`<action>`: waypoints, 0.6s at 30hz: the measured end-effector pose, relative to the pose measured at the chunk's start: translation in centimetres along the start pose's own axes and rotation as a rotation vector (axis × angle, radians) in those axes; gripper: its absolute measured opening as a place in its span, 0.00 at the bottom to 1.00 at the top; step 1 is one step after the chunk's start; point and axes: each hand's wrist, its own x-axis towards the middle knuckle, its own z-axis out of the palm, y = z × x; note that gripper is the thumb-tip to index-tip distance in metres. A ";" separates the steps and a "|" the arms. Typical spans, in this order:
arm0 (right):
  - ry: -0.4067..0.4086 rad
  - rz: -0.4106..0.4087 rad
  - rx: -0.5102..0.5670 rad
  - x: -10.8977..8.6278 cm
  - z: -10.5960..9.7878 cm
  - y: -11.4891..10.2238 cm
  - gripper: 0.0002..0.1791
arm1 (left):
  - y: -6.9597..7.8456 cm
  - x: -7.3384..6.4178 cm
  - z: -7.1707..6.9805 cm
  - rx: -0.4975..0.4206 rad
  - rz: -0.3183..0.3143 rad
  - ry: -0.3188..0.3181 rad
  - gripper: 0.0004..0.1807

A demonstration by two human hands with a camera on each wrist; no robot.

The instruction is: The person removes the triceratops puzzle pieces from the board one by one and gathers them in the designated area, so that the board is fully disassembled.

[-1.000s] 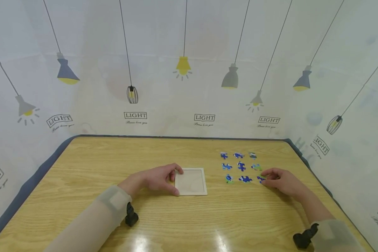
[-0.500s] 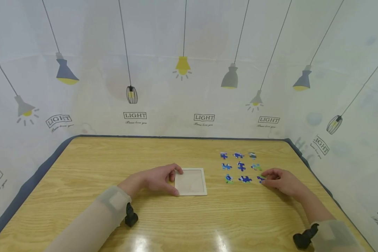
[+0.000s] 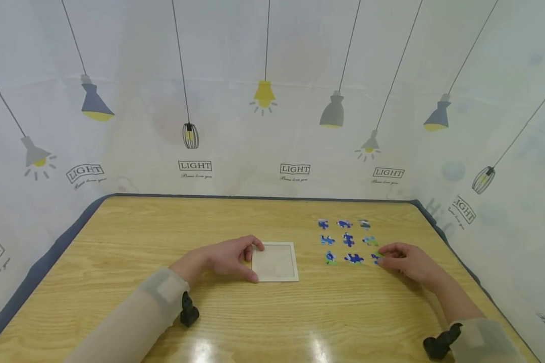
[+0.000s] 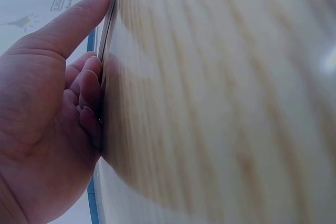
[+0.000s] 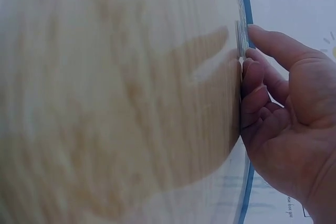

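Observation:
A shallow square puzzle tray (image 3: 274,262) with a pale rim lies flat on the table. My left hand (image 3: 233,257) holds its left side, thumb at the near corner and index finger at the far corner. To the right, blue jigsaw pieces lie apart in three rows, among them a cross-shaped piece (image 3: 347,239). My right hand (image 3: 411,263) has its thumb and index finger on the near-right jigsaw piece (image 3: 375,258), partly covering it. In the right wrist view the fingers (image 5: 257,95) curl low against the tabletop.
The wooden table (image 3: 272,312) has a dark blue border (image 3: 263,197) along the back. Behind it hangs a pale wall cloth (image 3: 236,60) printed with lamps. A small black camera (image 3: 189,310) sits on the left sleeve, another black camera (image 3: 440,343) on the right.
Hardly anything differs. My right fingertips have shifted very slightly to the right at the near-right jigsaw piece. The left hand and tray stay in place.

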 end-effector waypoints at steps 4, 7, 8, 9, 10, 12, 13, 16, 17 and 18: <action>-0.005 0.007 0.014 -0.1 -0.2 0.0 0.32 | 0.0 0.0 0.1 0.000 0.006 -0.001 0.38; -0.008 0.006 0.020 -0.2 -0.3 0.1 0.32 | 0.0 0.0 0.1 0.000 0.008 -0.001 0.38; -0.007 0.010 0.027 -0.2 -0.2 0.1 0.32 | 0.0 -0.1 0.2 0.000 0.010 -0.002 0.38; -0.005 0.012 0.031 -0.3 -0.2 0.1 0.32 | 0.0 -0.1 0.2 -0.002 0.010 -0.002 0.38; -0.002 0.013 0.035 -0.3 -0.3 0.1 0.32 | 0.0 -0.1 0.2 -0.005 0.011 -0.001 0.38; 0.004 0.014 0.049 -0.3 -0.3 0.0 0.31 | 0.1 -0.2 0.1 -0.006 0.013 0.002 0.38; 0.013 0.019 0.057 -0.3 -0.3 0.0 0.30 | 0.0 -0.2 0.1 -0.006 0.016 0.004 0.38; 0.029 0.017 0.074 -0.3 -0.4 -0.1 0.29 | 0.0 -0.5 -0.1 -0.012 0.022 0.011 0.38; 0.037 0.013 0.072 -0.3 -0.4 -0.2 0.29 | -0.1 -0.6 -0.2 -0.019 0.029 0.014 0.38; 0.047 0.002 0.074 -0.3 -0.4 -0.3 0.29 | -0.2 -0.6 -0.3 -0.027 0.038 0.018 0.37</action>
